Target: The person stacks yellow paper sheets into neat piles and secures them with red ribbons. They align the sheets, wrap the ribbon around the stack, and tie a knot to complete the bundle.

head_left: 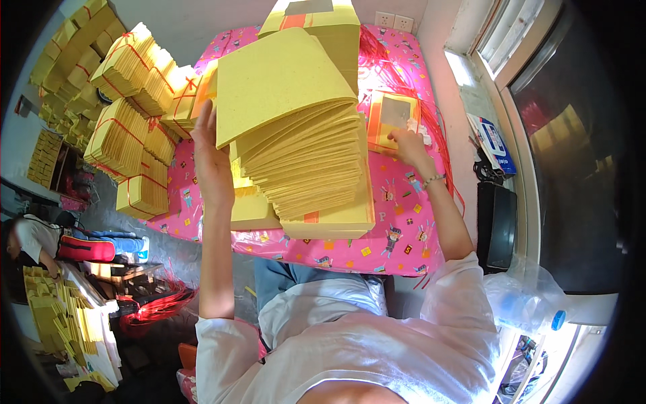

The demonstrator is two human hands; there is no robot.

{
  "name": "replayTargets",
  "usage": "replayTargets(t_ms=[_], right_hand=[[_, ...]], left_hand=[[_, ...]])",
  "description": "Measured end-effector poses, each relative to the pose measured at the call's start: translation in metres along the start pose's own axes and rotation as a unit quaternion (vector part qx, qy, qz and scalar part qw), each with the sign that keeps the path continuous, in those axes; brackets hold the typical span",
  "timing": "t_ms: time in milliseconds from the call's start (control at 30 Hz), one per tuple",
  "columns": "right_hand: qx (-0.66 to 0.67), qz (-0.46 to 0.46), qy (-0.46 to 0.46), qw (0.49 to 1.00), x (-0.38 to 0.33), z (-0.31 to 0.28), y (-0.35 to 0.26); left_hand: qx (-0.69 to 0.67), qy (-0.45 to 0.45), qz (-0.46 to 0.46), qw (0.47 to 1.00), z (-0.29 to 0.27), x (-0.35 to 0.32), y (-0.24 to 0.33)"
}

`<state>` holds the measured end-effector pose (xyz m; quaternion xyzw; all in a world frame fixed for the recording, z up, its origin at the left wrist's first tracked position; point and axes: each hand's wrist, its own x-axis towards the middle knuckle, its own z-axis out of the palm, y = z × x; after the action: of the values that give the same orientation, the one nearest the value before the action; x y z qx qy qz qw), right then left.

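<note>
The tall stack of square yellow paper sheets (303, 161) fans open, its upper sheets tipped up and leaning against the left hand's fingers (205, 124). Just under the right hand's fingertips (398, 137) lies a small yellow sheet with a silver foil centre (390, 116), flat.
</note>
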<state>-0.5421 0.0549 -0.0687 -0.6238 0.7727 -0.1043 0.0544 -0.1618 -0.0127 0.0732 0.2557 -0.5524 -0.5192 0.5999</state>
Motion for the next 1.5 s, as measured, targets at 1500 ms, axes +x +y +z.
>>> replayTargets(t_ms=[1500], right_hand=[[0.389,-0.198,0.247,0.865,0.016,-0.196,-0.137]], left_hand=[[-0.161,-0.074,-0.119,0.977,0.000,0.076,0.080]])
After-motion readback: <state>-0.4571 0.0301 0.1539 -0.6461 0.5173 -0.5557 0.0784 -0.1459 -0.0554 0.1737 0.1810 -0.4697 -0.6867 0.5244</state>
